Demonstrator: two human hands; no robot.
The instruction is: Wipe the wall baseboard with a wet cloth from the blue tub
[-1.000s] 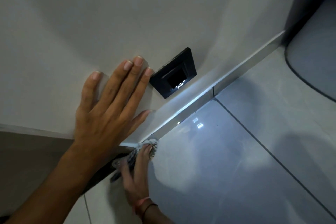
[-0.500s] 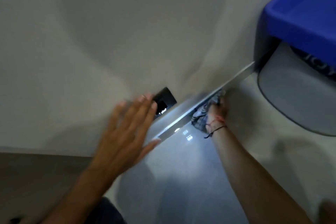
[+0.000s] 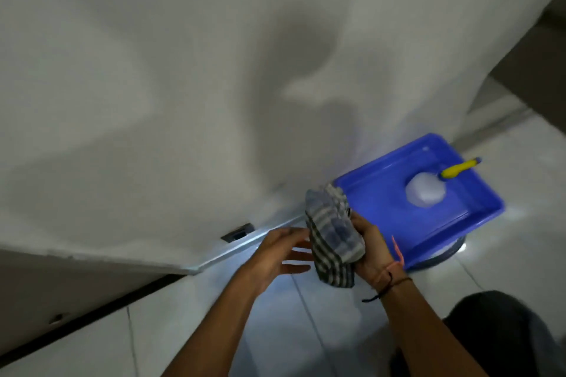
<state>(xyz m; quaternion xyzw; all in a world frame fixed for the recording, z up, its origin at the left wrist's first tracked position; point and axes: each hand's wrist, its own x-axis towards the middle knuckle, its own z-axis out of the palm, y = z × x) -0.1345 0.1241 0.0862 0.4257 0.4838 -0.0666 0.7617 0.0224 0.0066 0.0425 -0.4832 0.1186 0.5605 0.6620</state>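
The right hand has its fingers closed around a checked grey and white cloth, bunched up and held in the air above the floor, with its upper end just overlapping the near corner of the blue tub. The left hand is beside the cloth with its fingers spread open and loosely curved toward it; whether the fingertips actually touch the fabric I cannot tell, since that spot is blurred. The right wrist wears an orange string and a dark cord. The tub sits on the pale tiled floor right against the wall, and it appears to rest on a round grey thing whose edge shows under its near side. Inside the tub lies a white rounded object with a yellow handle sticking out toward the far rim. The baseboard runs along the bottom of the wall to the left of the hands, catching a bright streak of light, and a small dark socket sits in the wall just above it. A dark trouser leg shows at the lower right.
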